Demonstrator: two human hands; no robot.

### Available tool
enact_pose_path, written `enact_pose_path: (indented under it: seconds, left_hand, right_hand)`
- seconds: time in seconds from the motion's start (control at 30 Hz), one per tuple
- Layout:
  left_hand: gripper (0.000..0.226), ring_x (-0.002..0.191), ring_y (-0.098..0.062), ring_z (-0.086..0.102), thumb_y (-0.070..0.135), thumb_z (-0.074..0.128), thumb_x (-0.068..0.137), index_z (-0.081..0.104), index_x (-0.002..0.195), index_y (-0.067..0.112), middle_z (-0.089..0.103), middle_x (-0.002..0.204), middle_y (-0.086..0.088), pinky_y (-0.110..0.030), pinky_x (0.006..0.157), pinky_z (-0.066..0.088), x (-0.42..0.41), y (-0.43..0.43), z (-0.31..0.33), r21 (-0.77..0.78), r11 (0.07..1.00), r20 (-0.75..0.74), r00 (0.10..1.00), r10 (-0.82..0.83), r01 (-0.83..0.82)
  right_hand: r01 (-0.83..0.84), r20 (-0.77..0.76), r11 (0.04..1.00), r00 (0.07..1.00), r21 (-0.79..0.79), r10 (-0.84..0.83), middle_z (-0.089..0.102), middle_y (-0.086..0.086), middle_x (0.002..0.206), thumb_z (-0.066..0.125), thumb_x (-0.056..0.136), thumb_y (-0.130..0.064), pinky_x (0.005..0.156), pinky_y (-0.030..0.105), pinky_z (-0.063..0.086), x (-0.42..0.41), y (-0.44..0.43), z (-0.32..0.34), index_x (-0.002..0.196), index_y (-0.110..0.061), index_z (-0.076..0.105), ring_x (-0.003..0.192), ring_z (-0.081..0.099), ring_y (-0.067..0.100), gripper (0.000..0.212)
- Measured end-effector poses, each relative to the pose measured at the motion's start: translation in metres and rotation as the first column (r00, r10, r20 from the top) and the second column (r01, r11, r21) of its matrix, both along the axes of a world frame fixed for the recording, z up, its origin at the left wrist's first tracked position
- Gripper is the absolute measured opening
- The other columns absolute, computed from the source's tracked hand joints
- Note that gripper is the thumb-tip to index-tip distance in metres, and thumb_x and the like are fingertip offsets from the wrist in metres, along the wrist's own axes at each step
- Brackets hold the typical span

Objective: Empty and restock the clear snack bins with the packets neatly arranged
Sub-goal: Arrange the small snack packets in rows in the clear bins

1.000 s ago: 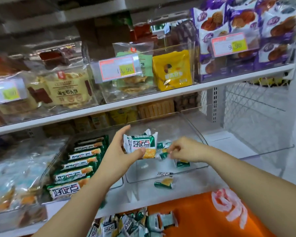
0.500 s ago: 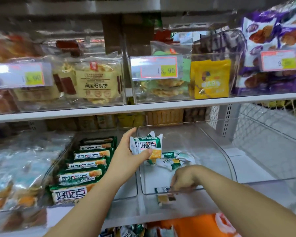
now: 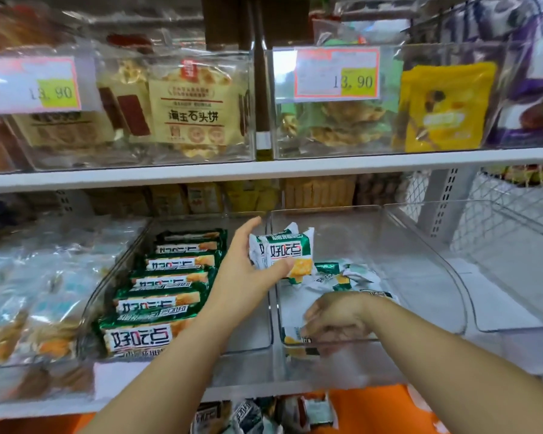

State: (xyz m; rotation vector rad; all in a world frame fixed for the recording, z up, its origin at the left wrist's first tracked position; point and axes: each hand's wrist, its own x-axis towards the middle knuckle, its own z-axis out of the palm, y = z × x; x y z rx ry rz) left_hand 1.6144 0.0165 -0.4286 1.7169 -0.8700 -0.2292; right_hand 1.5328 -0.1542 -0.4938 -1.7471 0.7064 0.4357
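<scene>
A stack of white-and-green packets (image 3: 287, 252), at least two by the edges that show, is held upright in the left hand (image 3: 248, 277), clamped between thumb and fingers above the wall shared by two clear bins. In the right-hand clear bin (image 3: 420, 245) a heap of loose packets (image 3: 339, 275) lies jumbled, about four, though the count is not sure. One more packet (image 3: 292, 335) lies at that bin's front wall, and the right hand (image 3: 336, 319) is lowered onto it with fingers curled. Whether it is gripped cannot be told through the blurred plastic. In the left-hand clear bin (image 3: 251, 339) a row of green packets (image 3: 170, 281) is stacked front to back, and six fronts can be counted. A third clear bin (image 3: 514, 261) stands just beside on the right. On the upper shelf (image 3: 295, 166) two price labels (image 3: 337, 73) reading 13.90 are fixed to further bins, and one yellow packet (image 3: 445, 108) is seen. Below, several packets (image 3: 248, 418) lie on an orange surface (image 3: 367, 408).
</scene>
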Motion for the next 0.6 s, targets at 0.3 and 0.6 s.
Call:
enact_pose_path:
  seconds: [0.3,0.6]
  left_hand:
    - [0.071,0.092,0.009,0.061,0.025,0.076,0.080,0.029,0.128,0.050,0.063,0.117,0.009,-0.005,0.072,0.046,-0.005,0.000,-0.005,-0.023,1.000,-0.031,0.999,0.008,-0.009]
    - [0.073,0.094,0.007,0.060,0.025,0.073,0.083,0.029,0.139,0.041,0.056,0.117,0.015,-0.006,0.070,0.042,-0.019,0.027,0.007,0.018,0.999,-0.016,0.999,0.035,-0.034]
  right_hand:
    - [0.218,0.083,0.970,0.970,0.108,-0.228,0.052,0.008,0.120,0.078,0.073,0.002,0.058,0.018,0.051,0.000,0.015,0.003,0.137,-0.010,0.039,0.081,0.058,0.010,0.075]
    - [0.403,0.422,0.914,0.837,-0.042,-0.349,0.056,0.008,0.092,0.075,0.075,0.005,0.059,0.032,0.052,-0.037,0.003,0.065,0.123,-0.016,0.050,0.073,0.057,0.018,0.058]
